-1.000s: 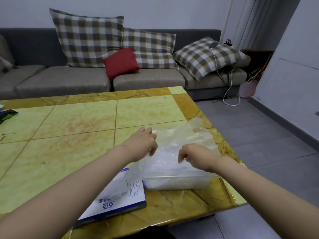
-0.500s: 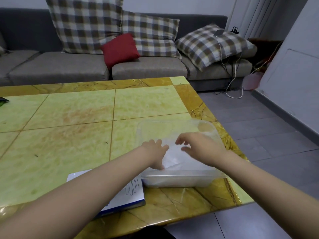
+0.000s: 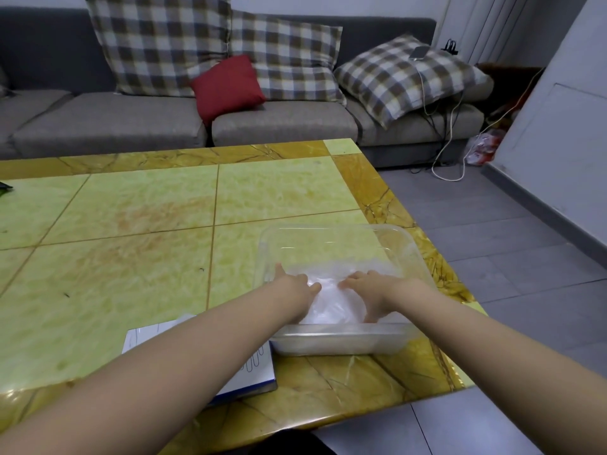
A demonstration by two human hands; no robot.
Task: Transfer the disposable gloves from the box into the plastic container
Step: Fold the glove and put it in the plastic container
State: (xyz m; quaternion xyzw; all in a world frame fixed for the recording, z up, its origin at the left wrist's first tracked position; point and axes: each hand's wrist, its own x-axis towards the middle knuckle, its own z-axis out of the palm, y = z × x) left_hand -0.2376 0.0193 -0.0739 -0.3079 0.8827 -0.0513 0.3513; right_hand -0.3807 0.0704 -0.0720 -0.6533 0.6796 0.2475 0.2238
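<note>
A clear plastic container point(image 3: 331, 231) stands near the table's right front corner. Thin translucent disposable gloves point(image 3: 331, 302) lie in a heap in its near half. My left hand point(image 3: 292, 290) and my right hand point(image 3: 371, 290) are both inside the container, pressing down on the gloves with fingers spread, fingertips pointing toward each other. The white and blue glove box point(image 3: 253, 372) lies flat on the table just left of the container, mostly hidden under my left forearm.
The yellow-green tiled table point(image 3: 131, 251) reaches left and back; its right edge point(image 3: 456, 323) runs close beside the container. A grey sofa point(image 3: 282, 123) with checked cushions and a red cushion point(image 3: 226, 87) stands behind. Cables point(image 3: 450, 152) trail on the grey floor.
Both hands came down from holding the gloves above the container to pressing them flat inside it. The glove heap is now lower and sits within the container walls.
</note>
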